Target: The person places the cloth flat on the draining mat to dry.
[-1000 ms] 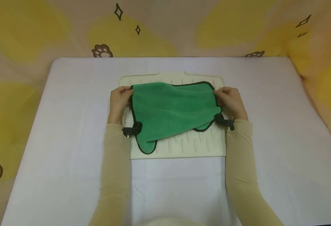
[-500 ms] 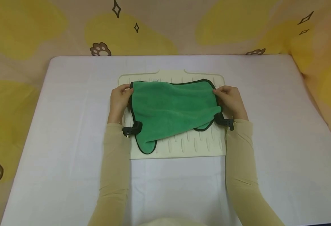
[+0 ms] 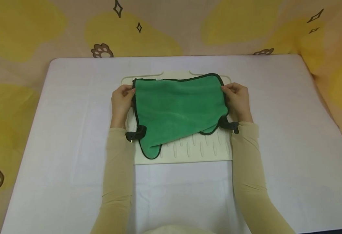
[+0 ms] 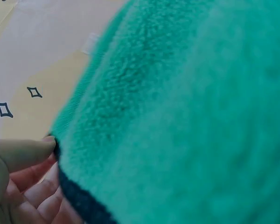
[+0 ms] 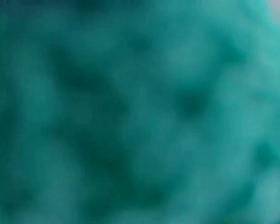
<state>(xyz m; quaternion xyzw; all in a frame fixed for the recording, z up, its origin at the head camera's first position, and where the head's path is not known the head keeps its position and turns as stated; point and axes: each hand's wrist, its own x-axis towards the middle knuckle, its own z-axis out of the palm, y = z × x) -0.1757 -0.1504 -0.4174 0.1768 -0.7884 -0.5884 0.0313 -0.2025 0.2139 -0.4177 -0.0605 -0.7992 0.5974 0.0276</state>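
A green plush cloth [image 3: 179, 104] with dark edging is held up between both hands, over a cream ridged board [image 3: 185, 152]. My left hand [image 3: 121, 104] pinches its left edge near the upper corner. In the left wrist view the thumb [image 4: 28, 153] presses the dark edging against the curled fingers. On the opposite side, my right hand [image 3: 239, 99] pinches the right edge below the rounded upper corner. Cloth [image 5: 144, 112] fills the right wrist view, blurred, and hides that hand there. The lower edge hangs slanted, with a rounded corner drooping at the left and another folded behind at the right.
The board lies on a white-covered table [image 3: 71, 146], with a cut-out at its far edge. A yellow patterned drape [image 3: 159, 29] stands behind the table and along its sides. Black wrist cameras [image 3: 137, 133] overlap the cloth's sides.
Both hands have moved slightly away from the body, raising the cloth's top edge. The cloth looks flatter, and a small white tag now shows at its top.
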